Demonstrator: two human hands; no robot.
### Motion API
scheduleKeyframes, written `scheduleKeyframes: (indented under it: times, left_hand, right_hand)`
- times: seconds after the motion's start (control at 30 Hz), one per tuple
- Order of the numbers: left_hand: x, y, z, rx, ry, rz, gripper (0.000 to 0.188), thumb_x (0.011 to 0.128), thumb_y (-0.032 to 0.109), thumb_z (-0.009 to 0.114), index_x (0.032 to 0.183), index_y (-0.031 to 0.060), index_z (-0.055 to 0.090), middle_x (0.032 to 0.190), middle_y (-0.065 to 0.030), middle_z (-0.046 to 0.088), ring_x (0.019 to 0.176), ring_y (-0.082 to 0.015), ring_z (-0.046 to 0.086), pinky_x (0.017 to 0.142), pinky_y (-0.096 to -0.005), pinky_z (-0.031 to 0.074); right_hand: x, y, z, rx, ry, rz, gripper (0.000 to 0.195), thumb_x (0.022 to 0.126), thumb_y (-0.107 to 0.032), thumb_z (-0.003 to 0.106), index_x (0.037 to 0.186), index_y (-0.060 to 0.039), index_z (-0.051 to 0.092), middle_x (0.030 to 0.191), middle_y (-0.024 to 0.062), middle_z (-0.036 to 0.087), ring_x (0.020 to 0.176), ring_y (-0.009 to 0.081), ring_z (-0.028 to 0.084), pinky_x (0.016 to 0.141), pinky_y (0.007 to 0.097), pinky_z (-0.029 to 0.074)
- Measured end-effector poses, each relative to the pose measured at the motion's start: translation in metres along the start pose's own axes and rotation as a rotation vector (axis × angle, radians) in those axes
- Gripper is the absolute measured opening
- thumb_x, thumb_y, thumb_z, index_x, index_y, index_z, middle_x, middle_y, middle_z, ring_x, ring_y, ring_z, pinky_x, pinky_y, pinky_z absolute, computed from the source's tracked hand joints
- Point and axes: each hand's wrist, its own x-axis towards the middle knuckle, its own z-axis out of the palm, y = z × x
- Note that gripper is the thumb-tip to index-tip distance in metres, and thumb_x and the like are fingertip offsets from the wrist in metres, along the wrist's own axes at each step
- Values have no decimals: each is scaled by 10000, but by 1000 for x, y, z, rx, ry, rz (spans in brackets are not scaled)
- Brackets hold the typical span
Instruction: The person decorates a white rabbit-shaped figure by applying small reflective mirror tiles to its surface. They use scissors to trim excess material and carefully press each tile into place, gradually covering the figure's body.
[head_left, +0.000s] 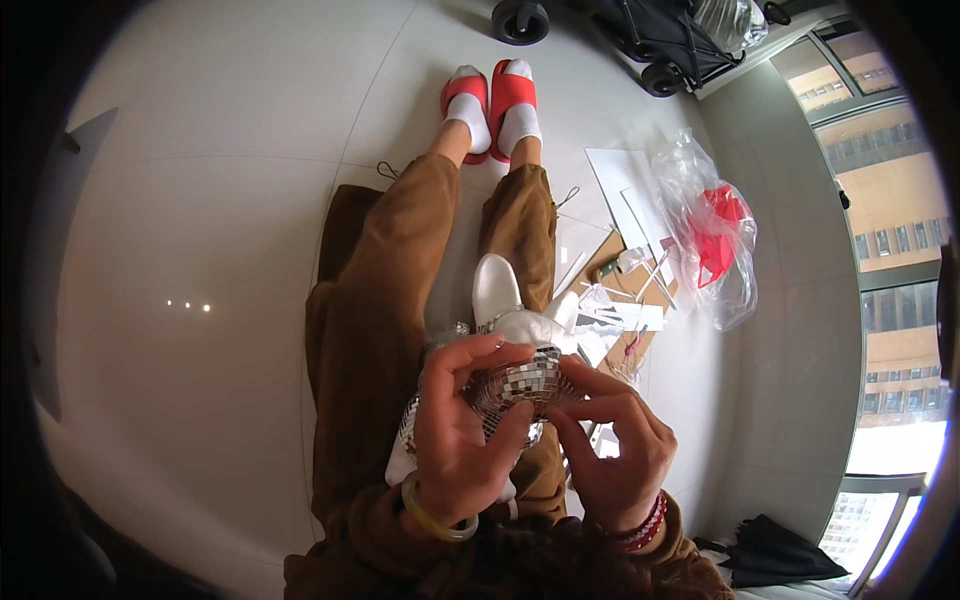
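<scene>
A white figure (521, 326) with long rounded, ear-like parts lies across my lap between the legs. Small square mirror tiles (525, 381) in a mesh-like sheet cover a bulging portion of it under my hands. My left hand (465, 431) curves around this tiled portion, thumb on the near side and fingers over the far side. At the tiles' right edge, my right hand (619, 435) pinches with thumb and fingertips. What lies between those fingertips is too small to make out. More mirror tiles show beneath my left hand, and the figure's underside is hidden.
On the floor to the right lies a brown board (619, 349) with white strips, mirror-tile scraps, a green-handled tool (604, 270) and pink-handled scissors (636, 341). Beyond are white sheets (619, 176) and a clear plastic bag (682, 169) with red contents. A wheeled black cart (645, 37) stands at the top.
</scene>
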Motion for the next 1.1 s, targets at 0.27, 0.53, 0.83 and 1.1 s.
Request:
scheduleKeyframes:
  times: [0.27, 0.53, 0.83, 1.1]
  left_hand:
    - [0, 4, 7, 116, 46, 2, 616, 874, -118, 661, 1426, 5, 420, 1306, -170, 605, 1230, -204, 595, 1084, -361, 489]
    - [-1, 5, 14, 257, 83, 34, 617, 877, -94, 665, 1439, -1, 427, 1324, -174, 595, 1236, -220, 585, 1110, -386, 465]
    - [-4, 9, 3, 80, 9, -31, 689, 824, -104, 583, 1481, -6, 400, 1382, -197, 568, 1288, -242, 562, 1139, -407, 460]
    - [-6, 8, -1, 11, -28, -26, 699, 819, -140, 575, 1480, -4, 393, 1395, -193, 569, 1292, -240, 567, 1126, -402, 477]
  right_hand:
    - [-17, 30, -5, 481, -25, 41, 187, 830, 85, 807, 908, 20, 649, 1286, 283, 705, 1278, 390, 675, 1042, 406, 563]
    - [-28, 39, 10, 641, 123, 96, 187, 833, 91, 805, 930, 37, 655, 1254, 276, 714, 1240, 363, 698, 1036, 400, 557]
    - [-23, 15, 26, 419, 294, 113, 285, 762, 70, 840, 982, -10, 676, 1172, 184, 731, 1061, 309, 729, 894, 367, 584]
    - [-17, 1, 28, 174, 291, 66, 272, 728, 57, 841, 903, -36, 654, 1061, 145, 741, 1003, 304, 736, 833, 366, 587]
